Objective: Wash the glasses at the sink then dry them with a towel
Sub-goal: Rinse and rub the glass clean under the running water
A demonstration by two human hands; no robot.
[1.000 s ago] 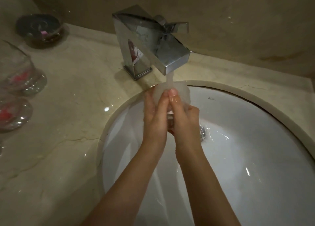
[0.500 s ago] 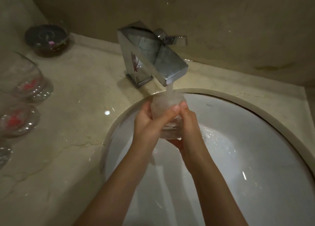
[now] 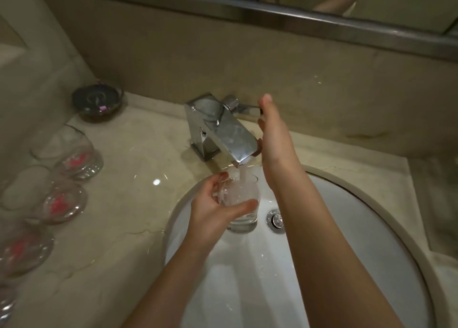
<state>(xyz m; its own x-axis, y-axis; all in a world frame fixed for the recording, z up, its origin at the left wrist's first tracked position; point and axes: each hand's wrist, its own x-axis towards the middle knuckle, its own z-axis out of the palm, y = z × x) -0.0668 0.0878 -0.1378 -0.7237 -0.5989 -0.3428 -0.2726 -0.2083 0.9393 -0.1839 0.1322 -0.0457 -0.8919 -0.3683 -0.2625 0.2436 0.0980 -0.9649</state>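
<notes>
Our right hand [image 3: 271,139] left the glass [image 3: 241,204], now flat-fingered at faucet lever [image 3: 247,108]; left hand [image 3: 218,208] alone grips it; rinse ending.

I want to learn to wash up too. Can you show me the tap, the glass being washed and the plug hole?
tap [image 3: 224,134]: head view, on its slanted metal spout.
glass [image 3: 244,220]: head view, on its clear lower wall.
plug hole [image 3: 275,220]: head view, on its shiny metal stopper.
</notes>
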